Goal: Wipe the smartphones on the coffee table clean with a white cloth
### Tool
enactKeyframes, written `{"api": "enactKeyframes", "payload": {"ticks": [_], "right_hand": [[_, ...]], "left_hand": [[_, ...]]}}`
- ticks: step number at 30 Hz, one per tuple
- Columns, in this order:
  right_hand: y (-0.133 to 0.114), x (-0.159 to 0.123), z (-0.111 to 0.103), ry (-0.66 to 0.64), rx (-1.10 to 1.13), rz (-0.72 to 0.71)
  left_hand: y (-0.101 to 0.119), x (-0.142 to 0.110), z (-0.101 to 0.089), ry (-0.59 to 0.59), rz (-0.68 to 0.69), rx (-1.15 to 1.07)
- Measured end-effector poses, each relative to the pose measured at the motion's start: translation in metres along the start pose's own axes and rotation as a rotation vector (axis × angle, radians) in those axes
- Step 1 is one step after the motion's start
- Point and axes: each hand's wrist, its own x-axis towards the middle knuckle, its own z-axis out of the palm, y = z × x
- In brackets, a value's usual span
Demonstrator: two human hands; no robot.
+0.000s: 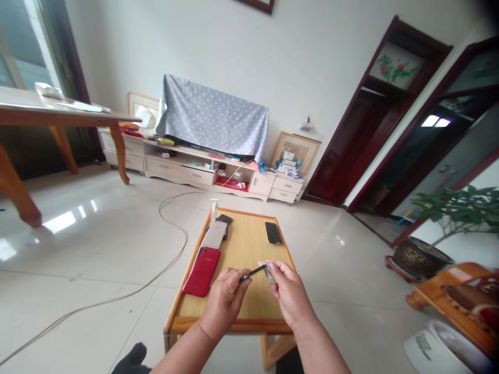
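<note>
My left hand (228, 293) is closed around one end of a thin dark strip-like object (254, 272), seen nearly edge-on above the small wooden table (241, 254). Its exact kind does not show. My right hand (286, 291) pinches a crumpled whitish-grey piece (270, 274), like a wipe or thin plastic, against the strip's other end. Left of my hands lies a red phone (201, 272), back up. Beyond it are a silver phone (214, 235) and a black phone (225, 219), partly overlapped. Another black phone (273, 233) lies at the table's far right.
A small pump bottle (214, 208) stands at the table's far left corner. Along the floor on the left runs a cable (171, 267). To the right are a white bucket (436, 348), a wooden chair (460, 291) and a potted plant (421, 257). A low cabinet (179, 174) lines the wall.
</note>
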Motion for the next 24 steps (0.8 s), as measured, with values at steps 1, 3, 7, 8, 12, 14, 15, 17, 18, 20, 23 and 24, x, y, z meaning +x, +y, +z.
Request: {"api": "enactKeyframes", "payload": {"ticks": [1,3,7,8,12,14,15,17,18,20,23,24], "right_hand": [[0.005,0.002,-0.003,-0.035,0.035,0.003],[0.015,0.002,-0.006,-0.135,0.082,0.007],[0.026,-0.001,-0.004,-0.285,0.100,0.036],[0.026,-0.001,-0.004,-0.288,0.091,0.027],[0.016,0.001,-0.005,-0.283,0.007,-0.038],[0.009,0.001,-0.007,-0.299,-0.037,-0.054],[0.005,0.001,-0.008,-0.303,-0.062,-0.063],[0.001,0.001,-0.010,-0.295,-0.133,-0.081],[-0.001,0.002,-0.012,-0.285,-0.183,-0.092],[-0.003,0.005,-0.015,-0.267,-0.315,-0.132],[-0.005,0.008,-0.018,-0.247,-0.573,-0.287],[-0.006,0.009,-0.019,-0.247,-0.657,-0.348]], "left_hand": [[0.000,0.001,0.000,0.017,-0.036,-0.050],[0.002,0.003,-0.001,0.037,-0.121,-0.158],[0.007,0.007,0.001,0.042,-0.276,-0.390],[0.008,0.007,0.002,0.036,-0.292,-0.428],[0.010,0.006,0.005,-0.007,-0.285,-0.432],[0.009,0.006,0.005,-0.024,-0.269,-0.387],[0.008,0.006,0.005,-0.029,-0.261,-0.354],[0.005,0.007,0.003,-0.008,-0.246,-0.266],[0.004,0.007,0.001,0.016,-0.237,-0.219],[0.003,0.009,-0.003,0.064,-0.207,-0.128],[0.006,0.010,-0.009,0.032,-0.128,0.025],[0.008,0.011,-0.011,0.000,-0.104,0.077]]}}
